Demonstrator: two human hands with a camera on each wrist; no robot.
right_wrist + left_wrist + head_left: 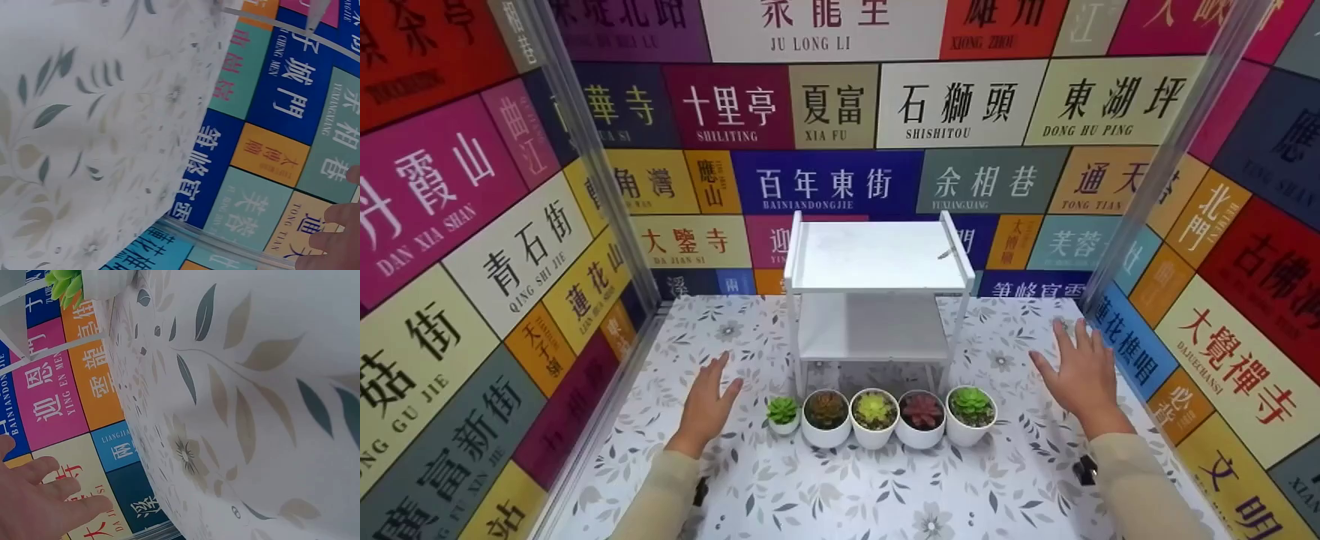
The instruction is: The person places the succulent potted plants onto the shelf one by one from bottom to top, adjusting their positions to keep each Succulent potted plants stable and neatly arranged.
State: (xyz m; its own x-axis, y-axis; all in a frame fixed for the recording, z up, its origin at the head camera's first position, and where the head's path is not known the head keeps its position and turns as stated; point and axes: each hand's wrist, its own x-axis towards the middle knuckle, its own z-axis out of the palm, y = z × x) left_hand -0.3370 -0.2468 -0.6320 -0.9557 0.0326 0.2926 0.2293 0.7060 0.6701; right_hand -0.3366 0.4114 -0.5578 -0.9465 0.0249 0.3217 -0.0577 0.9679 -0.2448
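Several small potted succulents stand in a row in front of a white two-tier shelf [877, 255]. From left to right come a tiny green succulent [783, 414], a brownish succulent [826, 418], a yellow-green succulent [874, 418], a dark red succulent [922, 420] and a bright green succulent [971, 414]. My left hand [707, 405] is left of the row, its fingers extended and touching no pot. Off to the right of the row is my right hand [1081, 379], fingers spread, holding nothing. Both wrist views show loose, relaxed fingers and no object in them.
A white tablecloth [735, 480] with grey leaf print covers the table. Panels of coloured signs [825, 182] enclose it at the back and both sides. Clear corner posts [607, 172] rise at the back left and back right. The shelf's top has a small dark mark.
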